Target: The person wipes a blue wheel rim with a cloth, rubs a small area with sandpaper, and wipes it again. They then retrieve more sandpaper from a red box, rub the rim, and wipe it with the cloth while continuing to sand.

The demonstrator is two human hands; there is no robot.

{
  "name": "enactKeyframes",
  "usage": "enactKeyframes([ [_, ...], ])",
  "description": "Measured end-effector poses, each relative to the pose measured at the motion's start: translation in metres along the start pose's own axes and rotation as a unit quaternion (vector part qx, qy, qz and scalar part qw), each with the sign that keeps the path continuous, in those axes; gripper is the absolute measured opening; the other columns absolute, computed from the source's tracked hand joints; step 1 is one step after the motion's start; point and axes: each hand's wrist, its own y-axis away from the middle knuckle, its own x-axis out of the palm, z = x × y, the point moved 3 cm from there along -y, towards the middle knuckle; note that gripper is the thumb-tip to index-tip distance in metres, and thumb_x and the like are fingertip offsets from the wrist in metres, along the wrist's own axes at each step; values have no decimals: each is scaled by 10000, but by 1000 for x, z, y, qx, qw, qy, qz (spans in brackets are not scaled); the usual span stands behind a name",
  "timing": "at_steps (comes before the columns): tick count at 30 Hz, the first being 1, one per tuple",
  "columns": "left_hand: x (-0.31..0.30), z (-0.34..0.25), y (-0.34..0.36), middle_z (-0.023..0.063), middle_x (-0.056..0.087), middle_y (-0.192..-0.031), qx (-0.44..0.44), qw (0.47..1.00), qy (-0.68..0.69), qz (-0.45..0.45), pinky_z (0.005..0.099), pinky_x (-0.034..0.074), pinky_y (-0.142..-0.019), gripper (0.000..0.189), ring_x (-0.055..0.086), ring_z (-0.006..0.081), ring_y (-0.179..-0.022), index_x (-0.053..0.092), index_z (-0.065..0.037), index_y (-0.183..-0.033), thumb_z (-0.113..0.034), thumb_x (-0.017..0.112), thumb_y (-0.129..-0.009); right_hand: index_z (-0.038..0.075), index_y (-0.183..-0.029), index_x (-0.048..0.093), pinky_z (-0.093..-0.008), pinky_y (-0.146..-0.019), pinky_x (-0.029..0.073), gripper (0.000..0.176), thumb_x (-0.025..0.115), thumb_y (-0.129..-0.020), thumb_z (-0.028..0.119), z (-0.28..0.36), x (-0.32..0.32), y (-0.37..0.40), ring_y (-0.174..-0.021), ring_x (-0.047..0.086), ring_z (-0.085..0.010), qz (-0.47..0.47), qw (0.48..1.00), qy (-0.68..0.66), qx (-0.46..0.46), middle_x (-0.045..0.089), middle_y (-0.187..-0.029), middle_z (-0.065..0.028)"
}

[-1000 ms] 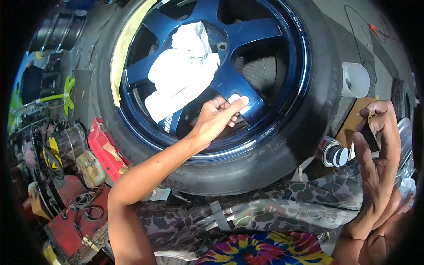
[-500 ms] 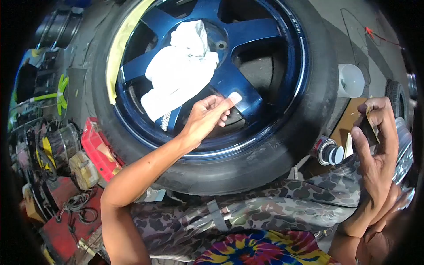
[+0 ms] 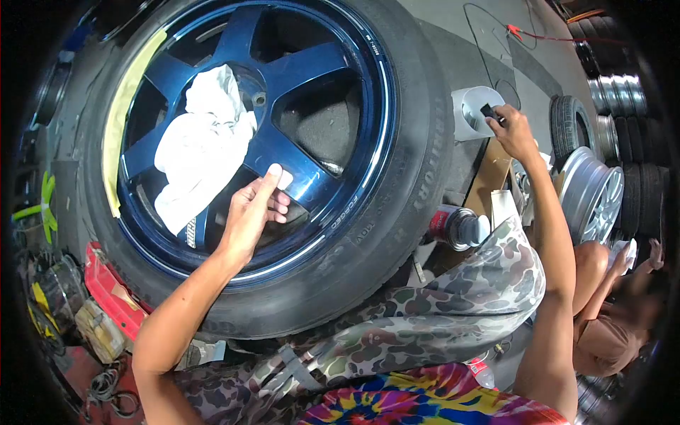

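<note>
Left hand (image 3: 251,212) pinches white patch (image 3: 283,178) against blue spoke (image 3: 315,188).

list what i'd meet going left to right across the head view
yellow tape → white cloth → left hand holding a white pad → spray can → right hand holding a small dark thing → silver rim

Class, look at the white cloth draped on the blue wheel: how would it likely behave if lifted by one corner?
The cloth would probably go limp and hang: it lies crumpled, sagging over the spokes of the wheel. It looks thin, so likely light. It should not roll, though folds might snag on a spoke.
</note>
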Motion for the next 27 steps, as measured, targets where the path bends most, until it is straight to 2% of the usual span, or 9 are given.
enactKeyframes([
  [2, -1, 5, -1, 59, 671, -907, 4, 1000, -30, 3, 288, 561, -752, 544, 659, 124, -833, 702, -21, -1135, -555, 719, -1034, 13, -1162, 788, -476, -883, 591, 291, 793, -936, 197, -30, 28, -13, -966, 764, -407, 7, 999, 29, -19, 765, -1040, -257],
  [7, 5, 8, 1, 34, 681, -928, -2, 988, -154, 27, 276, 553, -737, 466, 652, 108, -837, 710, -6, -1125, -438, 819, -992, 15, -1052, 820, -506, -896, 593, 319, 800, -893, 291, -55, 64, -37, -945, 764, -446, 167, 977, 106, 76, 767, -954, -288],
  [11, 1, 13, -2, 34, 676, -895, 11, 986, -161, 41, 286, 555, -721, 508, 644, 116, -801, 720, 10, -1102, -468, 834, -974, 4, -996, 819, -502, -856, 587, 336, 803, -886, 321, -91, 90, -38, -912, 753, -459, 175, 977, 103, 67, 759, -941, -287],
  [12, 2, 5, 2, 43, 674, -896, -3, 985, -168, 29, 282, 553, -733, 538, 645, 119, -819, 725, 18, -1067, -500, 829, -968, 2, -1006, 814, -495, -844, 582, 349, 804, -892, 331, -92, 88, -38, -909, 750, -456, 161, 980, 103, 61, 758, -944, -285],
  [13, 3, 8, 2, -33, 594, -755, 39, 990, -132, -4, 248, 473, -638, 529, 549, 56, -685, 655, -78, -843, -556, 866, -919, 0, -1016, 809, -489, -831, 578, 362, 804, -898, 342, -90, 81, -36, -907, 748, -453, 147, 982, 101, 53, 758, -947, -282],
  [15, -3, 6, -1, -39, 600, -772, 19, 991, -130, 10, 241, 457, -640, 530, 549, 50, -707, 674, -78, -858, -573, 849, -929, -16, -1031, 789, -484, -818, 568, 353, 793, -935, 323, -85, 67, -31, -901, 749, -433, 68, 996, 61, -6, 757, -951, -274],
  [17, -8, 1, 0, -41, 602, -777, 12, 995, -102, -1, 233, 439, -636, 529, 546, 48, -716, 700, -74, -886, -583, 836, -937, -29, -1063, 766, -484, -800, 558, 328, 778, -963, 283, -61, 45, -23, -867, 744, -417, 0, 1000, 31, -3, 752, -963, -264],
  [19, -13, 3, -4, 29, 660, -835, 13, 996, -85, 15, 252, 528, -724, 568, 629, 94, -785, 725, -23, -915, -583, 809, -956, -31, -1080, 761, -478, -799, 557, 323, 776, -967, 272, -47, 29, -20, -860, 742, -410, -14, 999, 32, -8, 749, -965, -260],
  [27, -18, 6, 1, 42, 659, -836, 22, 1000, -6, -19, 247, 540, -709, 572, 640, 100, -767, 747, 4, -970, -568, 758, -1001, -61, -1049, 690, -426, -735, 502, 325, 756, -995, 253, 1, -31, -11, -746, 623, -328, -60, 997, 52, -7, 645, -857, -219],
])
